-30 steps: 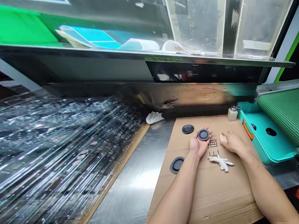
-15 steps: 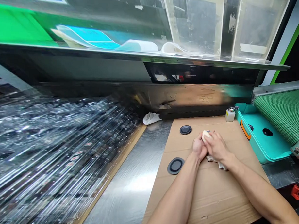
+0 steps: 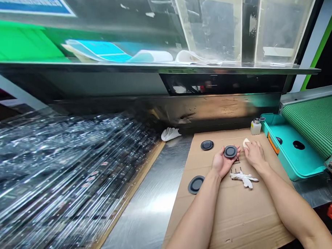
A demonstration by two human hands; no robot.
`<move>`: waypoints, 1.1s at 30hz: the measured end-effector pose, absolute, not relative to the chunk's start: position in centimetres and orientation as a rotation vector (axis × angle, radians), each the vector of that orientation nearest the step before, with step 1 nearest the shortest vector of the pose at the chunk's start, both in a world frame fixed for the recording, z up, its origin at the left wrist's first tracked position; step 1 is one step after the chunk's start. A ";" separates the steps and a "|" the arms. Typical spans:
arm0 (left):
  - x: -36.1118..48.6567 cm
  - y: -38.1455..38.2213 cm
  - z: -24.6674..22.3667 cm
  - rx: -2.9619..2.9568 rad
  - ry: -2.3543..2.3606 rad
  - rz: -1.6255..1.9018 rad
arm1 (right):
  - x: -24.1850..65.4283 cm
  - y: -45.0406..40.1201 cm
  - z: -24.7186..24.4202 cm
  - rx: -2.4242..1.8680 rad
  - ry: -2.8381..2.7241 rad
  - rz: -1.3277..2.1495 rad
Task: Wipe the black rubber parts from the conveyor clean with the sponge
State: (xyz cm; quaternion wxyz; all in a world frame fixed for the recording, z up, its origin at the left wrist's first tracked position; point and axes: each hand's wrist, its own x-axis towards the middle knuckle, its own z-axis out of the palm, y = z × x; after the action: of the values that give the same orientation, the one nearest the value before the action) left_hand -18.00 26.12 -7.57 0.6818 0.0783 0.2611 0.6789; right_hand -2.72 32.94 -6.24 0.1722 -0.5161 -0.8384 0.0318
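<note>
- Black rubber disc (image 3: 230, 151) sits in my left hand (image 3: 221, 163), palm up, fingers lightly curled and cradling it, above the middle of the cardboard sheet (image 3: 233, 217).
- My right hand (image 3: 255, 155) grips a cream pad (image 3: 246, 143) in its fingertips, just right of the disc.
- My hands have parted since they met over the disc; the disc shows again.
- White glove (image 3: 244, 179) lies just below my hands.
- Two other black discs (image 3: 207, 145) (image 3: 196, 184) lie left of my hands.
</note>
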 end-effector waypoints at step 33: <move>-19.0 25.7 -6.2 0.265 0.680 1.625 | -2.2 30.4 -2.2 -0.728 -2.366 0.564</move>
State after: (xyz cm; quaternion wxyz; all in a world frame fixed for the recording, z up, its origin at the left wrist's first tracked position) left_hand -19.03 25.71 -6.22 0.6291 0.1155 0.2967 0.7092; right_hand -2.24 30.42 -2.20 0.2969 -0.2738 -0.8899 0.2121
